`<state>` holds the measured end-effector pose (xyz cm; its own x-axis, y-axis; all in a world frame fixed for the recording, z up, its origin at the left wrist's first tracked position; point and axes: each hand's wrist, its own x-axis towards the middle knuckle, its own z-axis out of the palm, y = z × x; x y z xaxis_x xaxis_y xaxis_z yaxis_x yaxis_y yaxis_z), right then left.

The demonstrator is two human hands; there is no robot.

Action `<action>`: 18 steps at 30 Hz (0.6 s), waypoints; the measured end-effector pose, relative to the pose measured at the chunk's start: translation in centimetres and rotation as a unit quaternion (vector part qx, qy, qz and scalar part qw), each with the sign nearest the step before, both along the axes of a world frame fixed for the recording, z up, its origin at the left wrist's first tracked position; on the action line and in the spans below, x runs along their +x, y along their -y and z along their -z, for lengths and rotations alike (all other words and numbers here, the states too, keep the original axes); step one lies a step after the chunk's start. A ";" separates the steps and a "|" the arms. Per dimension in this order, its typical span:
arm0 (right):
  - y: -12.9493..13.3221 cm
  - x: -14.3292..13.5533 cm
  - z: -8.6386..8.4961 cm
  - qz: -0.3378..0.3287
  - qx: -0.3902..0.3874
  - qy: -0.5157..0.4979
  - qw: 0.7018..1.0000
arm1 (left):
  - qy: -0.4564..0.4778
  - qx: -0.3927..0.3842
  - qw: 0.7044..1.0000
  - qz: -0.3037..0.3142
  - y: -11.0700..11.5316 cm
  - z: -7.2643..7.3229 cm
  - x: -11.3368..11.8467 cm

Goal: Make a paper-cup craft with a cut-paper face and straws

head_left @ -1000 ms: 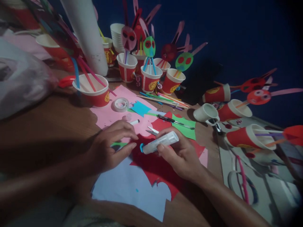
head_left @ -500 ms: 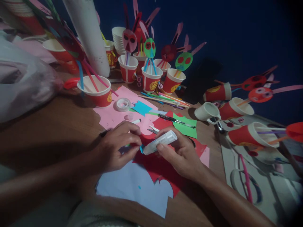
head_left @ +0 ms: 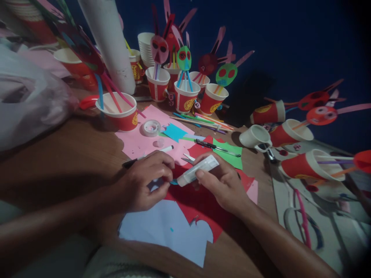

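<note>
In the head view my right hand (head_left: 224, 187) is closed round a white glue stick (head_left: 197, 170), tilted with its lower end toward my left hand (head_left: 146, 179). The fingers of my left hand are pinched on a small blue paper piece (head_left: 174, 181), which touches or nearly touches the glue stick's end; the rest of the piece is hidden by my fingers. Under both hands lies red paper (head_left: 197, 199). A pale blue sheet (head_left: 162, 224) with a cut edge lies nearer to me. Scissors (head_left: 188, 158) stick out from behind my right hand.
Behind the hands lie pink paper (head_left: 127, 141), a tape roll (head_left: 151, 127), a black pen (head_left: 217, 148), green paper (head_left: 232, 157) and several coloured sticks (head_left: 203, 121). Red paper cups (head_left: 187, 101) with paper faces stand at the back. A white mug (head_left: 253, 137) is at right, a plastic bag (head_left: 31, 96) at left.
The glue stick has tipped slightly flatter and shifted a little right in my right hand's grip. My left hand has moved slightly, and less of the blue piece shows.
</note>
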<state>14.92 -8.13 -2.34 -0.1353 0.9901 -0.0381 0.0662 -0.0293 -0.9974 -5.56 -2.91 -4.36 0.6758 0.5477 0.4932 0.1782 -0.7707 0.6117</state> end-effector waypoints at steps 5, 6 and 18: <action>-1.0 0.5 1.0 0.046 -0.025 -0.119 0.992 | -0.001 -0.037 0.999 -0.002 -0.1 0.2 0.0; -1.1 0.6 1.2 0.053 -0.030 -0.138 0.989 | -0.003 -0.046 0.999 -0.002 -0.1 0.2 0.1; -1.6 0.8 1.8 0.069 -0.060 -0.176 0.980 | -0.021 0.014 1.000 0.013 0.3 1.7 0.3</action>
